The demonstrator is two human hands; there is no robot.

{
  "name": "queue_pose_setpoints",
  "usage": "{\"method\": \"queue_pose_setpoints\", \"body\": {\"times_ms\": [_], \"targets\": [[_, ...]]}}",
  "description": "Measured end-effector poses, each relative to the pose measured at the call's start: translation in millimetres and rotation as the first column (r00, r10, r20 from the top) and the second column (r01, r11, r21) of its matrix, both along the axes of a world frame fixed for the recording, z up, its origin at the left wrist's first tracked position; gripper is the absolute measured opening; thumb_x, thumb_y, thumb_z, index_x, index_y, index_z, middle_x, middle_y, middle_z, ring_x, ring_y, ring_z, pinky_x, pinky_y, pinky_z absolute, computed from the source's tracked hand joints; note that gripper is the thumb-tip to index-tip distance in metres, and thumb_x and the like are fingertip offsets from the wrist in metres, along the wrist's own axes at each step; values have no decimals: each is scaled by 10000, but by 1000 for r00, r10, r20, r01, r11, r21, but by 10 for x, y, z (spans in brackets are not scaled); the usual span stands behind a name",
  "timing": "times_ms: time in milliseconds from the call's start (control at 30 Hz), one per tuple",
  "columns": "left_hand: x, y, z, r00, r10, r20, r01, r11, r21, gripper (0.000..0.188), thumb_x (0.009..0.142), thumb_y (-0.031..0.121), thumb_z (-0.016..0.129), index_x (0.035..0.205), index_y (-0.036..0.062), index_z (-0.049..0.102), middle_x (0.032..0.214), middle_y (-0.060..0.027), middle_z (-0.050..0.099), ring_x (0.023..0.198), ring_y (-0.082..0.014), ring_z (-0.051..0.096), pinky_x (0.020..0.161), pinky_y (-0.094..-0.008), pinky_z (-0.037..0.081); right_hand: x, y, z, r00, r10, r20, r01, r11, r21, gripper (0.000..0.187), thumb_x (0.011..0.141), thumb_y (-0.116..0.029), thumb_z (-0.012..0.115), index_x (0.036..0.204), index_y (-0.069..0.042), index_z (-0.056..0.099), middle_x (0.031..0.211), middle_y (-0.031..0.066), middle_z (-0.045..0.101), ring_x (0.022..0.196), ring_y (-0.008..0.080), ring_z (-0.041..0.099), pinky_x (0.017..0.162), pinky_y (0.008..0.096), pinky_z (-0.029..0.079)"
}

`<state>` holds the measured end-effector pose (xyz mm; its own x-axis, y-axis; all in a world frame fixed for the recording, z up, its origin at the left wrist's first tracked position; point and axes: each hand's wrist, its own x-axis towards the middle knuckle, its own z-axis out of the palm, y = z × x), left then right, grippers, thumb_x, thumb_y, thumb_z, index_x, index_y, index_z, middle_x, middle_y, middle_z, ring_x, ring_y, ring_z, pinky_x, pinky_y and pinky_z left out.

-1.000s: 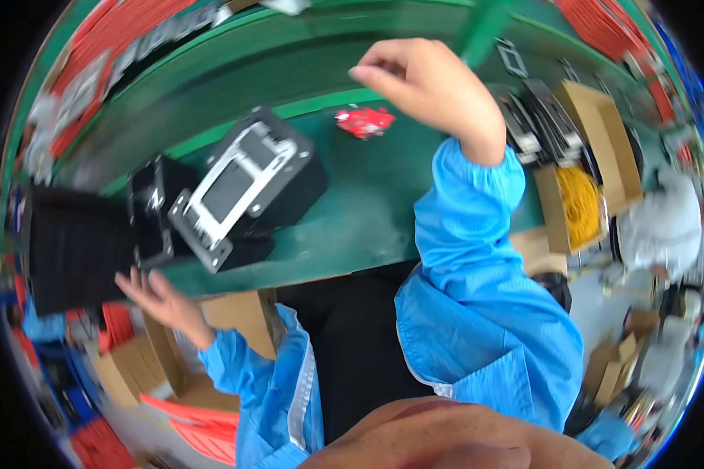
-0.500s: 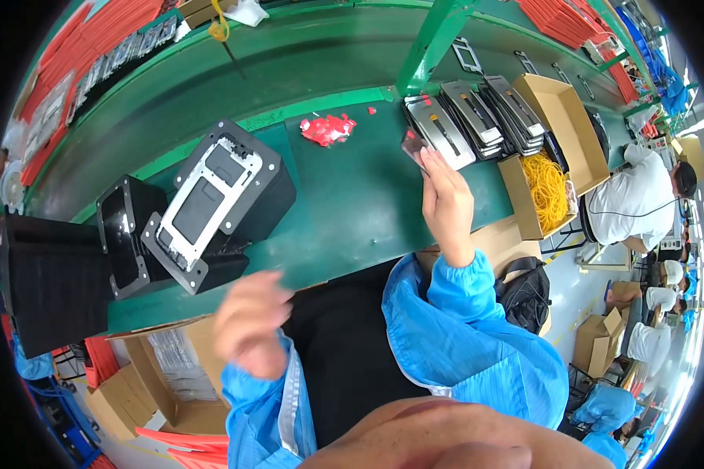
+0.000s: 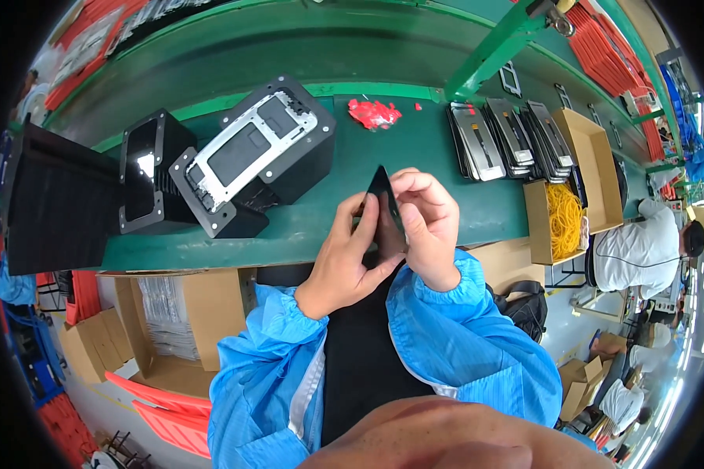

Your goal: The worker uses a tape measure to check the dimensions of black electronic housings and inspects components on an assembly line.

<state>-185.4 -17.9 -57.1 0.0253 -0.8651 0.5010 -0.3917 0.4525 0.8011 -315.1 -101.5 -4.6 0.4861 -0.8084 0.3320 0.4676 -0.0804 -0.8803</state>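
Note:
Both my hands are closed on a thin, dark, glossy phone screen [image 3: 385, 207], tilted on its edge above the front of the bench. My left hand [image 3: 344, 258] grips one side, thumb against its face. My right hand [image 3: 430, 234] pinches the other edge. Part of the panel is hidden behind my fingers. To the left, a silver-white phone frame [image 3: 198, 166] lies in a black fixture block [image 3: 305, 156]. Beside it stands another black fixture [image 3: 160, 207] with a glossy dark panel. Stacked screens with silver backs [image 3: 477, 141] stand at the right.
Red scraps [image 3: 374, 114] lie at the back of the green bench [image 3: 368, 152]. A cardboard box [image 3: 538, 227] with yellow cords [image 3: 565, 219] is at the right. A green post [image 3: 497, 51] rises behind. Below left is an open carton [image 3: 211, 313]; a co-worker [image 3: 637, 246] sits far right.
My right hand has come back from the stacks at the right with a screen. The left hand has moved up and right and now holds it too. The view has shifted.

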Motion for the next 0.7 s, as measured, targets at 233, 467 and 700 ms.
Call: {"method": "queue_pose_setpoints", "body": {"times_ms": [233,467,700], "targets": [[167,158,-78,994,-13,110,11,1000,15,908,919,289,776,1603,5,249,1471,-243,465,1140,-343,598,860,-387,552,-36,-346,-63,925,380,8,-378,921,-90,243,1058,-266,610,980,-47,541,1067,81,580,979,141,546,870,296,463],[243,157,89,758,-174,-628,380,901,208,796,1033,501,588,1611,56,271,1531,-241,458,1082,-292,654,768,-358,578,187,-1728,-685,755,-322,-571,70,905,-419,266,1021,-277,686,1051,-18,630,1015,63,646,971,187,618,845,338,487],[350,196,176,568,-95,-818,304,947,101,776,1069,589,422,1557,-9,345,1524,-224,471,1137,-261,656,803,-360,592,353,-1372,-554,919,-232,-318,74,896,-438,257,972,-179,735,1141,-5,651,952,87,707,800,165,676,704,300,542]]}}
